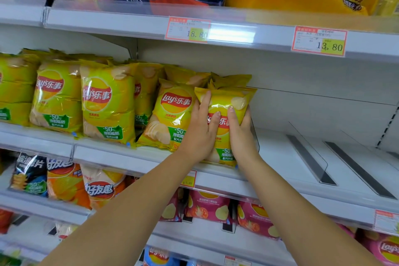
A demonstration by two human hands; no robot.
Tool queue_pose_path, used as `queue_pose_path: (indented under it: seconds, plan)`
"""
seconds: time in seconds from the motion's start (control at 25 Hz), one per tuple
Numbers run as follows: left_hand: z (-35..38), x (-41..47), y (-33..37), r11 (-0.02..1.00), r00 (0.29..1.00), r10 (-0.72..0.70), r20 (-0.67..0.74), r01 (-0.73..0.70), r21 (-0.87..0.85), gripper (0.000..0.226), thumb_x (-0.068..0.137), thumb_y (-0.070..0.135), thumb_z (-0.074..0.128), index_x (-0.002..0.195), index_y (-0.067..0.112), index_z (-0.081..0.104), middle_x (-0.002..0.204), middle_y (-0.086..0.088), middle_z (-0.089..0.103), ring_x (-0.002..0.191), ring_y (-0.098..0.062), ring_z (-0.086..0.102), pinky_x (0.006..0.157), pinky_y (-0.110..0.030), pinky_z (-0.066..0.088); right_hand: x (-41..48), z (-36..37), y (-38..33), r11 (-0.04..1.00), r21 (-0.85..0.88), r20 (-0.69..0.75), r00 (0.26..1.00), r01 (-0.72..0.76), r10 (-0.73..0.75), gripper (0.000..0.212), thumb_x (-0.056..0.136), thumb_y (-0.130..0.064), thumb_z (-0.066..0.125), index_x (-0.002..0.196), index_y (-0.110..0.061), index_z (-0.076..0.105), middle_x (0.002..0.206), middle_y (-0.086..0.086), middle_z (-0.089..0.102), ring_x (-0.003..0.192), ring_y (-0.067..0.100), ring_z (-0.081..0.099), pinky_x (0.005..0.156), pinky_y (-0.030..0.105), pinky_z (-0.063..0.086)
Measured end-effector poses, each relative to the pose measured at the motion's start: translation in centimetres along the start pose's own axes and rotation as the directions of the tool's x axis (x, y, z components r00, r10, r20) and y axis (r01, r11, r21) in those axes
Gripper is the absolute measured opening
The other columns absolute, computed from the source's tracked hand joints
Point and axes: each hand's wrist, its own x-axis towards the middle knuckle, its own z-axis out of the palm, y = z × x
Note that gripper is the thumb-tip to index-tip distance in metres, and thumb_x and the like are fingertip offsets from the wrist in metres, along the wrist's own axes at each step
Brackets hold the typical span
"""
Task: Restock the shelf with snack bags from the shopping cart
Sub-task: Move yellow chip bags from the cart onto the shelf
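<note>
Left hand (200,134) lies flat-fingered on bag (226,101) front, right hand (240,134) wraps its right edge; bag upright at row's end on shelf (280,157). Likely light, puffy, slick, chips fragile: hold edges, no squeezing

Two bare forearms (138,207) enter from 7 and 5 o'clock. Left hand (200,134), right hand (241,136): short, rounded nails.

This is a shop. Long white shelves (278,153) hold rows of the same yellow chip bags (108,103). Little price tags (319,42) with numbers sit on the shelf edges, and clear dividers (311,157) split one shelf into lanes. More snacks (207,207) sit below
</note>
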Motion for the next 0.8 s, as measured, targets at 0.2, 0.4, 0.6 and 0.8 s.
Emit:
queue_pose_path:
  seconds: [0.2, 0.4, 0.6, 0.8]
  plan:
    - [-0.4, -0.6, 0.6, 0.999, 1.000, -0.020, 0.007, 0.020, -0.046, 0.059, 0.103, 0.045, 0.032, 0.153, 0.042, 0.000, 0.165, 0.005, 0.004, 0.151, -0.011, 0.005, 0.115, -0.026, 0.015, -0.8, -0.9, -0.5, 0.998, 0.025, -0.003, 0.999, -0.054, 0.054, 0.053, 0.097, -0.063, 0.020, 0.134, -0.033, 0.043, 0.115, -0.009, 0.061, 0.099, 0.009, 0.062, 0.077, 0.020, 0.050]
    - [-1.2, -1.1, 1.1, 0.999, 1.000, -0.024, -0.013, 0.024, 0.022, 0.059, 0.102, 0.044, 0.034, 0.153, 0.043, 0.003, 0.165, 0.003, -0.003, 0.150, -0.014, 0.004, 0.115, -0.028, 0.017, 1.1, -4.9, -0.2, 0.972, -0.169, -0.142, 0.980, -0.165, 0.141, 0.059, 0.103, -0.047, 0.020, 0.152, -0.015, 0.024, 0.157, 0.006, 0.028, 0.144, 0.025, 0.027, 0.114, 0.039, 0.023]
    - [-0.7, -1.8, 0.8, 0.999, 0.998, -0.030, 0.053, 0.029, 0.029, 0.059, 0.103, 0.041, 0.035, 0.154, 0.040, 0.005, 0.164, 0.002, -0.007, 0.151, -0.015, 0.002, 0.114, -0.026, 0.018, -0.7, -3.4, 0.5, 0.919, -0.094, 0.026, 0.922, -0.383, 0.386, 0.061, 0.100, -0.055, 0.022, 0.135, -0.014, 0.051, 0.138, 0.010, 0.053, 0.124, 0.026, 0.051, 0.096, 0.031, 0.037]
    - [-3.7, -3.7, 0.0, 0.999, 0.999, 0.032, -0.004, -0.032, -0.018, 0.058, 0.104, 0.036, 0.038, 0.154, 0.035, 0.008, 0.164, 0.003, 0.008, 0.151, -0.012, 0.007, 0.120, -0.026, 0.015, -3.3, -3.8, -2.7, 0.969, -0.005, -0.192, 0.951, -0.247, 0.241, 0.051, 0.105, -0.041, 0.024, 0.147, -0.015, 0.036, 0.151, 0.004, 0.039, 0.136, 0.016, 0.038, 0.102, 0.024, 0.029]
